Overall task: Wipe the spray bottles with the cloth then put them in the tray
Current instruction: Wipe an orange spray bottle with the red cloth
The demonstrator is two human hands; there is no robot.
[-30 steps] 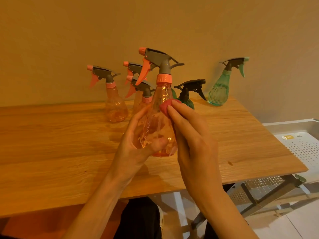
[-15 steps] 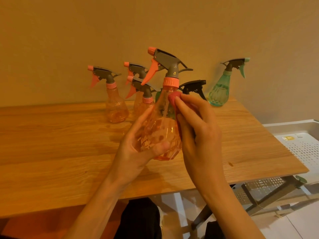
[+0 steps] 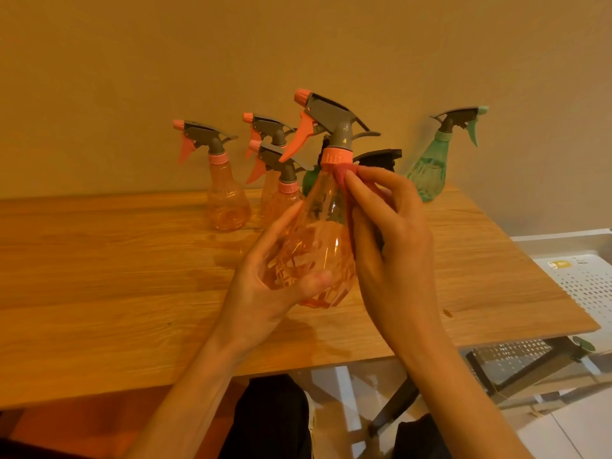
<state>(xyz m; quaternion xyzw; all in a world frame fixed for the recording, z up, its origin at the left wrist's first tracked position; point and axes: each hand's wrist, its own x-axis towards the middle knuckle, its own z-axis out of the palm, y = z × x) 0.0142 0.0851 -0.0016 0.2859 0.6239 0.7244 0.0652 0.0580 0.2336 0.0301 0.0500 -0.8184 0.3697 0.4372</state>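
My left hand (image 3: 275, 276) grips the round body of a clear orange spray bottle (image 3: 318, 246) held upright above the table. My right hand (image 3: 387, 226) presses a small red cloth (image 3: 344, 172) against the bottle's neck, just under its orange collar. Most of the cloth is hidden under my fingers. Three more orange spray bottles (image 3: 225, 200) stand behind, near the wall. A light green one (image 3: 430, 170) stands at the back right, and a dark green one with a black head (image 3: 381, 157) is partly hidden behind my right hand. The white perforated tray (image 3: 586, 283) sits to the right, below table level.
The wooden table (image 3: 116, 276) runs up to the beige wall at the back. Its right edge ends beside the tray. Dark folding table legs (image 3: 516, 372) show under the front right corner, and my knees in dark trousers are below the front edge.
The held bottle has risen and shifted right. My right hand has slid the cloth up the bottle's side, from mid-body to the neck below the collar.
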